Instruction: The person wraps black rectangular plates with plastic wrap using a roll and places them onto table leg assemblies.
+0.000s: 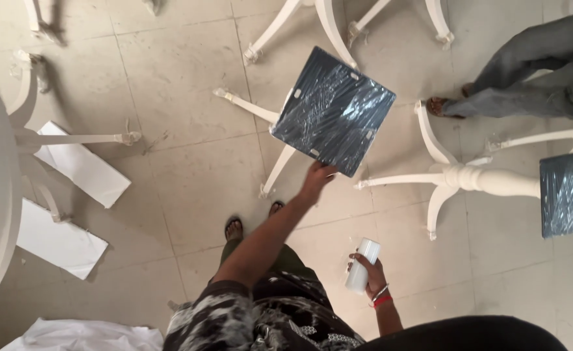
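Head view: two wrapped dark boards (333,110), one white roll (362,264)

Single head-worn camera, looking steeply down from standing height, tiled floor (189,162) filling the frame, wearer's own torso and feet at bottom edge, moderately far.

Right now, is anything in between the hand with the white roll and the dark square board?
Yes. The right hand holds the white roll low and apart from the dark plastic-wrapped board. The left hand, gripping the board's lower edge, lies between them. Otherwise only bare floor shows there.
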